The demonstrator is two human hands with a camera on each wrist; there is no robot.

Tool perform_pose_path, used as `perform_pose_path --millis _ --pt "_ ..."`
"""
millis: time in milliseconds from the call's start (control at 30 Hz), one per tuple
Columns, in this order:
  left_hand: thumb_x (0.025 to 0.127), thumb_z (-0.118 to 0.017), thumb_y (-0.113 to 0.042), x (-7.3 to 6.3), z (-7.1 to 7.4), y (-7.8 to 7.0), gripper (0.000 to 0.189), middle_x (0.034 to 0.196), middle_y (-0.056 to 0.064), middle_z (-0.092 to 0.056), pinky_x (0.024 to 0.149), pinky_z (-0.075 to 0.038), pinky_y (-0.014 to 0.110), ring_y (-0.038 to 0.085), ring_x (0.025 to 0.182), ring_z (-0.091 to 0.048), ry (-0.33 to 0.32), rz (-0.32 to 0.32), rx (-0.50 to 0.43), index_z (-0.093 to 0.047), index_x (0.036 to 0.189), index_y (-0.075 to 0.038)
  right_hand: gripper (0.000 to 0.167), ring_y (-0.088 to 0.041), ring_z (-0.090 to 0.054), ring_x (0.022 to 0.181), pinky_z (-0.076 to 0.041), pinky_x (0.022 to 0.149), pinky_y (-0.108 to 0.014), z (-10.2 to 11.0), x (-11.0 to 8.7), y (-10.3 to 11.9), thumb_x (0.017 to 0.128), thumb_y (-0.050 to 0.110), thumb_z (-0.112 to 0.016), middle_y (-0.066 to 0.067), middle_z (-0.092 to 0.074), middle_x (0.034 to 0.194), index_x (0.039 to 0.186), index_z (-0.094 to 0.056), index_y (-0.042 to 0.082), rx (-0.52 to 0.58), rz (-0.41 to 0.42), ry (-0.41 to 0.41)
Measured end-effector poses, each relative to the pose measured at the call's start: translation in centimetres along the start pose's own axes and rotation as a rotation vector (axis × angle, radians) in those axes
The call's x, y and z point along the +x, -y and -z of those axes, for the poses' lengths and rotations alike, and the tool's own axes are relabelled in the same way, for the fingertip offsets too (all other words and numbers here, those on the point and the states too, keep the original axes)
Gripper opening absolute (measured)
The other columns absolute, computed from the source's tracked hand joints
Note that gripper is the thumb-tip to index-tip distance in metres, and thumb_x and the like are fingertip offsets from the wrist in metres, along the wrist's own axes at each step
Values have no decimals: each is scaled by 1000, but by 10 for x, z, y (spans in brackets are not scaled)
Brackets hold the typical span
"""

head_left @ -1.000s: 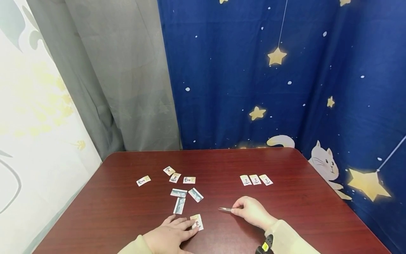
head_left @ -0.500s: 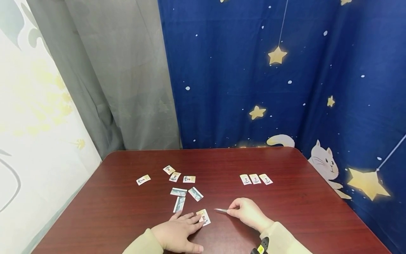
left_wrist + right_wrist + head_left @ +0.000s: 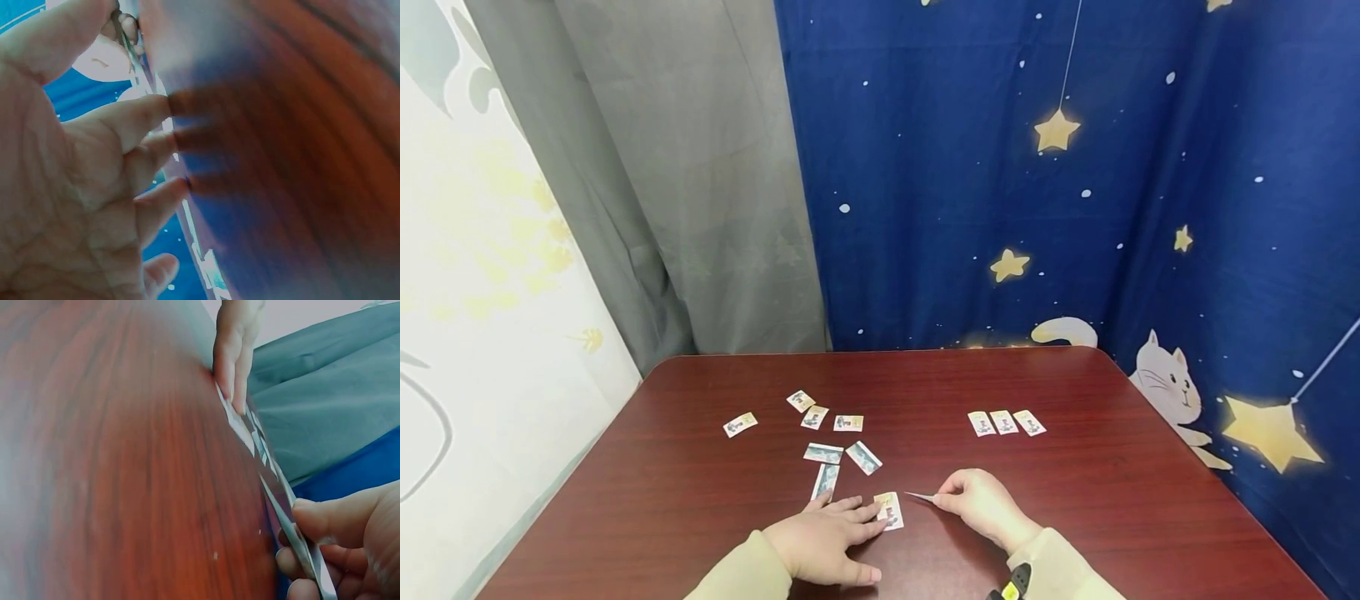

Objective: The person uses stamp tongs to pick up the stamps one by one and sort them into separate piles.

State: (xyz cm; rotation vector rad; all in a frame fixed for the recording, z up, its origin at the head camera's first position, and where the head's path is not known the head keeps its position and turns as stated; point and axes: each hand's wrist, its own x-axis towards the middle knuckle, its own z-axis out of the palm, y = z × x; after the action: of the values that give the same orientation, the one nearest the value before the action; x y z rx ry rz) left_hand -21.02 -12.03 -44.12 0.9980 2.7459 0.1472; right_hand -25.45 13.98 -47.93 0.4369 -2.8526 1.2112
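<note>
My left hand (image 3: 829,540) lies spread on the table with its fingers straight. Two fingertips press the left edge of a small printed card (image 3: 892,510). Just above that hand, a blue-grey card (image 3: 826,479) lies partly behind a fingertip. My right hand (image 3: 988,507) pinches a pair of metal tweezers (image 3: 290,528) between thumb and fingers. Their tips point left, a short way right of the printed card and apart from it. In the right wrist view the tweezers' arms stand slightly apart, with nothing between the tips.
Two more blue-grey cards (image 3: 863,457) lie beyond my left hand. Several yellow-topped cards (image 3: 848,423) are scattered at the back left. Three similar cards (image 3: 1003,422) form a row at the back right of the dark red table (image 3: 1075,475). Curtains (image 3: 955,192) hang behind.
My left hand has slid the printed card to the right and slightly away from me. My right hand, with the tweezers, has moved a little left, closer to the card.
</note>
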Motion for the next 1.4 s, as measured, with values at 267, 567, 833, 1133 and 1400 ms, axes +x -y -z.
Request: perform_pose_path --millis 267,567,833,1133,1400 --pt "85 -55 -65 8 0 5 68 151 -13 -37 108 -23 59 20 141 -29 27 -14 -63 -49 143 -29 14 -10 -47 57 -39 52 -28 -1 -2 4 78 18 -76 6 -56 62 68 -69 12 70 -55 11" --pt "86 -54 -65 10 -3 9 69 153 -14 -33 106 -20 66 21 144 -24 59 -2 -145 -46 145 -30 14 -9 -45 46 -37 44 -26 -1 -2 4 77 15 -75 6 -49 55 67 -68 9 128 -122 -5" --pt "86 -56 -63 10 0 5 65 149 -13 -39 110 -17 59 20 140 -31 21 -13 -53 -49 142 -31 14 -9 -45 51 -38 48 -27 0 -2 5 75 16 -76 6 -52 57 65 -68 12 72 -133 -31" --pt "84 -57 -63 10 0 4 65 148 -15 -40 110 -15 61 19 140 -32 9 12 -62 -51 140 -31 15 -11 -46 59 -37 55 -30 -2 0 10 73 19 -77 7 -56 61 62 -67 14 5 -114 -34" --pt "85 -57 -63 11 -2 4 65 148 -15 -40 110 -16 61 19 140 -32 10 5 -53 -51 141 -32 12 -8 -41 46 -32 43 -24 -6 0 10 74 14 -76 7 -46 53 65 -68 10 157 -170 14"
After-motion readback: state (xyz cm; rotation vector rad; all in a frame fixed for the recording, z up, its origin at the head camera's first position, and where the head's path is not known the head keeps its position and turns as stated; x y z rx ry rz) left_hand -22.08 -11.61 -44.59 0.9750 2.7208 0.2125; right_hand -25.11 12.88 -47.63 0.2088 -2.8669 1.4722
